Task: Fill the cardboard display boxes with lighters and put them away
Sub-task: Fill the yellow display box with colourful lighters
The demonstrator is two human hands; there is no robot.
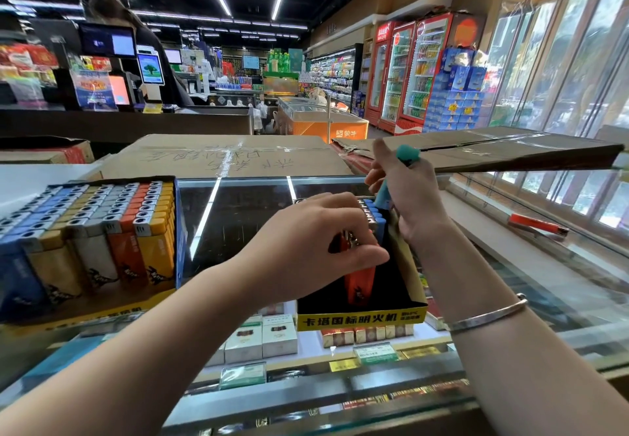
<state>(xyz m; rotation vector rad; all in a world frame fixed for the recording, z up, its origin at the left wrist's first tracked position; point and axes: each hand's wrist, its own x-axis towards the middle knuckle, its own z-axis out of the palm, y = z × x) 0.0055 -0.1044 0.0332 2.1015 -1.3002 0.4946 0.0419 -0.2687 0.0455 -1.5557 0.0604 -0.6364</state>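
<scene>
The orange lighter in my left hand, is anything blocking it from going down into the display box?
Nothing visible: the left hand holds the orange lighter over bare floor of the display box; the blue lighters stand further back.

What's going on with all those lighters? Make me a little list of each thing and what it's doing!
left hand: holds an orange lighter upright inside the half-empty box
right hand: holds a teal-blue lighter above that box's back end
blue lighters: stand in a row at the back of the half-empty box
full box: packed with rows of blue, gold, grey, orange and yellow lighters
loose orange lighter: lies on the glass counter, far right
</scene>
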